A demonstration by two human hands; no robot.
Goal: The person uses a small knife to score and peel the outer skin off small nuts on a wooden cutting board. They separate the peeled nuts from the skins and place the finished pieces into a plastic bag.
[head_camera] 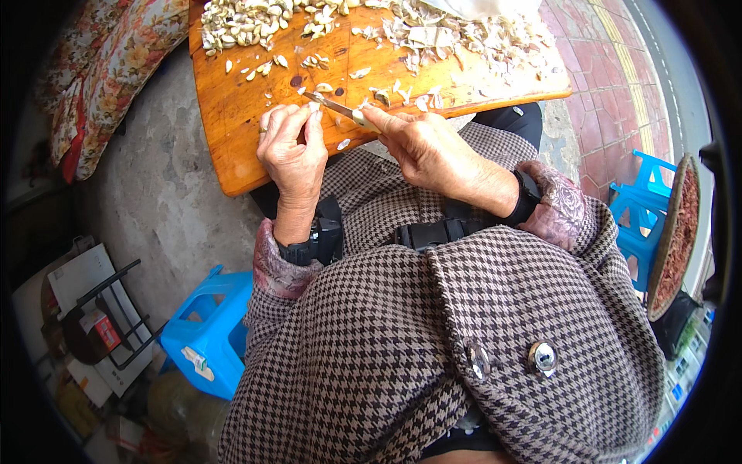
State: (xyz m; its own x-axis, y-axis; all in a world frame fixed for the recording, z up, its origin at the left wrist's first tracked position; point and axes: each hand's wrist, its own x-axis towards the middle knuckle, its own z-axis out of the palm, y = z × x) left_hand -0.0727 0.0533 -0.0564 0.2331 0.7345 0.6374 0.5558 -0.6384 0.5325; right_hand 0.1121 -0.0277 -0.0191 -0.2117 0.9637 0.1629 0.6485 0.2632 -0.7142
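Observation:
Between the thumb and forefinger of my left hand (293, 145) is a small pale garlic clove (314, 107). My right hand (426, 148) grips a small knife (336, 107) by its whitish handle, and the blade points left, its tip close to the clove. Both hands are over the near edge of a varnished wooden table (232, 133). Just beyond the blade lie a loose clove (324, 87) and a few scraps of skin (379, 96). Farther back on the left, garlic cloves (249, 23) form a large heap. A pile of papery garlic skins (452, 40) spreads over the back right.
A whitish plastic bag (481, 7) rests at the far edge of the skins. Blue plastic stools stand at lower left (211, 325) and right (637, 226). Beside the right stools is a round tray (675, 243) of reddish dried material. Floral fabric (122, 75) hangs at upper left.

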